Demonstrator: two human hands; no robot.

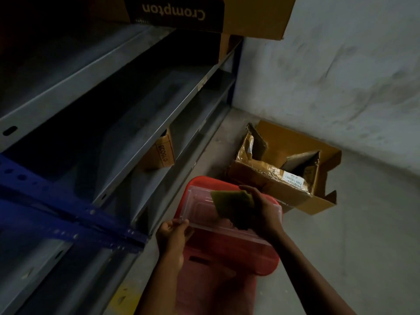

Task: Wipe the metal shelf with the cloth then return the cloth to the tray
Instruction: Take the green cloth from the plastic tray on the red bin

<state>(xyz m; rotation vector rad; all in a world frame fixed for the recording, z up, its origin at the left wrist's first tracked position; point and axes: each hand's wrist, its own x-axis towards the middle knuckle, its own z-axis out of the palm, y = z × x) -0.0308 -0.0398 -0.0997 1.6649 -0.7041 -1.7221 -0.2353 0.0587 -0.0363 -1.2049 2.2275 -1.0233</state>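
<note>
A clear plastic tray (200, 201) rests on top of a red stool (227, 253) beside the grey metal shelf (145, 123). My left hand (172, 235) grips the tray's near left corner. My right hand (263, 212) holds a green cloth (234, 208) pinched at its right edge, hanging over the tray's right half. The cloth's lower part reaches into the tray; whether it touches the bottom is unclear.
A blue upright post (68, 214) crosses the shelf at the left. An open cardboard box (286, 169) sits on the floor by the wall. A small carton (161, 153) stands on a lower shelf, a large Crompton box (204, 12) on top. Grey floor (341, 235) stretches right.
</note>
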